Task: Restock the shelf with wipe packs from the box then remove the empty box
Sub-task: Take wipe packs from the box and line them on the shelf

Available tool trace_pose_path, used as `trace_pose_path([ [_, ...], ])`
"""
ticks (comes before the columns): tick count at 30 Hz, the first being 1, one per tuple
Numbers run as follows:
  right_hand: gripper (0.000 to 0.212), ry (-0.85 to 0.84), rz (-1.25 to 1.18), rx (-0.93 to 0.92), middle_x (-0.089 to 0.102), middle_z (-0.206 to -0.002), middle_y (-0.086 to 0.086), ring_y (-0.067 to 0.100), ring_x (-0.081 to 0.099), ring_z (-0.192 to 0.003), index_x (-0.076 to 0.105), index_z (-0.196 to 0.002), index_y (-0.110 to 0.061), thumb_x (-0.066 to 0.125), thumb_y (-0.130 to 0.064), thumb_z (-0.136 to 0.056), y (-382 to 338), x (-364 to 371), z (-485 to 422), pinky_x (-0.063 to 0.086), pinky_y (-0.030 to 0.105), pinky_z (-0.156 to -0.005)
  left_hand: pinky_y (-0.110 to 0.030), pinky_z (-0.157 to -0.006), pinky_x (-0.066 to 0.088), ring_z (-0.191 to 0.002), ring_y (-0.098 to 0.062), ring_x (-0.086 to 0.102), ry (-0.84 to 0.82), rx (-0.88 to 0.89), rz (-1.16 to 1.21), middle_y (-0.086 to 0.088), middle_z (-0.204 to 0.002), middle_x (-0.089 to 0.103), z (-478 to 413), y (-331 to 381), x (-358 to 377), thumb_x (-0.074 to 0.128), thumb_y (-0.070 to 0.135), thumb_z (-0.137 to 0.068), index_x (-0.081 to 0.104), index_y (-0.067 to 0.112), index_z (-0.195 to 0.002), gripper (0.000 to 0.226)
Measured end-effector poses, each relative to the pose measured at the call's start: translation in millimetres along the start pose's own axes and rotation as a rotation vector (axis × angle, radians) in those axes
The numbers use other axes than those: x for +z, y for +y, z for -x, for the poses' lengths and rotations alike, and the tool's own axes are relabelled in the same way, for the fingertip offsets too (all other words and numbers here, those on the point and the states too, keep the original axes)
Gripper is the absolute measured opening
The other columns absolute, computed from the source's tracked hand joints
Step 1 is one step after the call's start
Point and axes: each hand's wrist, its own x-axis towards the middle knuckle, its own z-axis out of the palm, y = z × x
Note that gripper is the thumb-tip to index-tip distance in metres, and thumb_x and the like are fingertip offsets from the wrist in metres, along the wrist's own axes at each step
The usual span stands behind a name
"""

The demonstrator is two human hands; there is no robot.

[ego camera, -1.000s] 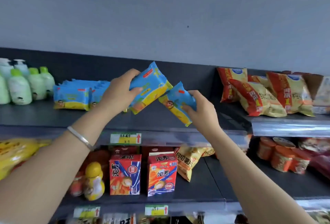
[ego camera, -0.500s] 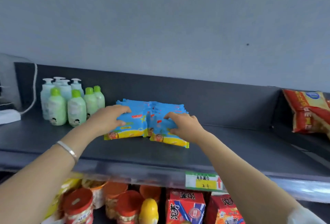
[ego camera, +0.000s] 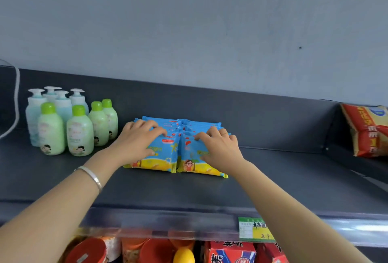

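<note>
The wipe packs (ego camera: 165, 158) stand on edge in two rows side by side, touching each other, near the middle of the dark top shelf (ego camera: 273, 178), with the rows running back toward the shelf's rear wall. Their wrappers are blue above and yellow below, and the front pack of the right row shows a small cartoon figure. The left hand (ego camera: 136, 143) grips the front of the left row, with its fingers bent over the top edges of the packs and its thumb against the printed face. The right hand (ego camera: 220, 149) grips the front of the right row in the same way, fingers hooked over the tops and thumb on the front. A silver bracelet (ego camera: 92, 175) sits on the left wrist and a thin ring (ego camera: 224, 133) on a finger of the right hand. To the left of the packs, near but apart from them, stands a group of pale green bottles (ego camera: 79, 132) with green caps, and behind those are light blue pump bottles (ego camera: 63, 105). A white cable (ego camera: 16, 99) hangs at the far left. Well to the right, a red and yellow snack bag (ego camera: 367, 130) stands on the next shelf section. A green and yellow price tag (ego camera: 254, 229) sits in the clear rail along the shelf's front edge. Below it are red cartons (ego camera: 231, 252) and red tubs (ego camera: 88, 252). A grey-blue wall (ego camera: 189, 21) rises behind the shelf.
</note>
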Motion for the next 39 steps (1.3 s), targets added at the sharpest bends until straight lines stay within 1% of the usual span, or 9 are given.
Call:
trace_pose_path([
  [9, 0.053, 0.050, 0.007, -0.001, 0.043, -0.130, 0.000, 0.027, 0.040, -0.119, 0.037, -0.138, -0.031, 0.057, -0.032, -0.089, 0.5, -0.5, 9.9, 0.036, 0.040, -0.092, -0.032, -0.104, 0.025, -0.130, -0.016, 0.031, 0.011, 0.006, -0.045, 0.009, -0.138, 0.035, 4.7, 12.5, -2.5, 0.059, 0.035, -0.087, 0.028, 0.034, -0.142, 0.063],
  [12, 0.050, 0.077, -0.051, -0.005, 0.041, -0.133, -0.002, 0.026, 0.038, -0.121, 0.039, -0.137, -0.030, 0.056, -0.031, -0.090, 11.3, -8.0, 24.7, 0.035, 0.038, -0.093, -0.032, -0.104, 0.024, -0.129, -0.015, 0.034, 0.078, 0.034, 0.032, 0.011, -0.136, 0.041, 4.1, 33.5, -10.8, 0.057, 0.035, -0.089, 0.037, 0.033, -0.138, 0.053],
  [17, 0.041, 0.155, -0.135, 0.053, 0.051, -0.126, 0.000, 0.027, 0.044, -0.115, 0.051, -0.131, -0.024, 0.055, -0.027, -0.090, 51.8, -19.7, 72.9, 0.039, 0.037, -0.089, -0.032, -0.099, 0.029, -0.121, -0.016, 0.044, 0.220, 0.203, 0.172, 0.010, -0.124, 0.054, -6.0, 115.3, -20.2, 0.057, 0.030, -0.090, 0.057, 0.028, -0.122, 0.032],
  [20, 0.035, 0.219, -0.163, 0.079, 0.062, -0.108, 0.006, 0.034, 0.056, -0.098, 0.062, -0.117, -0.016, 0.052, -0.033, -0.088, 87.9, -25.6, 116.4, 0.047, 0.041, -0.078, -0.036, -0.092, 0.036, -0.108, -0.022, 0.055, 0.303, 0.313, 0.265, 0.006, -0.110, 0.064, -10.8, 181.2, -20.6, 0.063, 0.023, -0.087, 0.065, 0.022, -0.109, 0.023],
  [24, 0.046, 0.210, -0.156, 0.162, 0.066, -0.095, 0.007, 0.033, 0.061, -0.084, 0.066, -0.106, -0.013, 0.039, -0.044, -0.087, 149.9, -35.3, 193.8, 0.052, 0.041, -0.066, -0.040, -0.071, 0.049, -0.082, -0.024, 0.065, 0.345, 0.500, 0.291, 0.003, -0.089, 0.070, -13.8, 279.9, -18.0, 0.069, 0.020, -0.078, 0.068, 0.019, -0.094, 0.016],
  [27, 0.035, 0.180, -0.126, 0.274, 0.064, -0.102, 0.008, 0.034, 0.058, -0.093, 0.064, -0.111, -0.013, 0.050, -0.035, -0.088, 202.2, -39.0, 265.4, 0.049, 0.042, -0.072, -0.037, -0.065, 0.050, -0.076, -0.022, 0.066, 0.334, 0.588, 0.315, 0.003, -0.085, 0.070, -12.3, 357.2, -10.3, 0.072, 0.017, -0.076, 0.068, 0.019, -0.091, 0.016],
  [29, 0.028, 0.147, -0.108, 0.351, 0.063, -0.105, 0.007, 0.033, 0.056, -0.098, 0.063, -0.112, -0.015, 0.057, -0.030, -0.089, 235.2, -38.2, 315.9, 0.047, 0.040, -0.074, -0.036, -0.066, 0.049, -0.077, -0.023, 0.066, 0.300, 0.630, 0.357, 0.003, -0.084, 0.070, -6.8, 407.2, -2.4, 0.062, 0.022, -0.081, 0.067, 0.018, -0.092, 0.013],
  [34, 0.034, -0.081, -0.073, 0.530, 0.056, -0.119, 0.002, 0.028, 0.048, -0.112, 0.054, -0.127, -0.020, 0.053, -0.031, -0.094, 303.5, -30.1, 437.1, 0.045, 0.040, -0.088, -0.034, -0.088, 0.041, -0.108, -0.022, 0.057, 0.101, 0.718, 0.422, 0.003, -0.111, 0.064, 19.0, 524.5, 34.7, 0.053, 0.028, -0.092, 0.061, 0.023, -0.114, 0.024],
  [39, 0.035, -0.253, -0.129, 0.667, 0.054, -0.120, 0.004, 0.031, 0.052, -0.113, 0.052, -0.128, -0.023, 0.052, -0.029, -0.093, 340.7, -8.9, 538.6, 0.047, 0.040, -0.085, -0.032, -0.090, 0.037, -0.114, -0.018, 0.051, -0.129, 0.834, 0.406, 0.005, -0.119, 0.058, 46.0, 615.0, 78.6, 0.048, 0.032, -0.095, 0.052, 0.027, -0.123, 0.029],
])
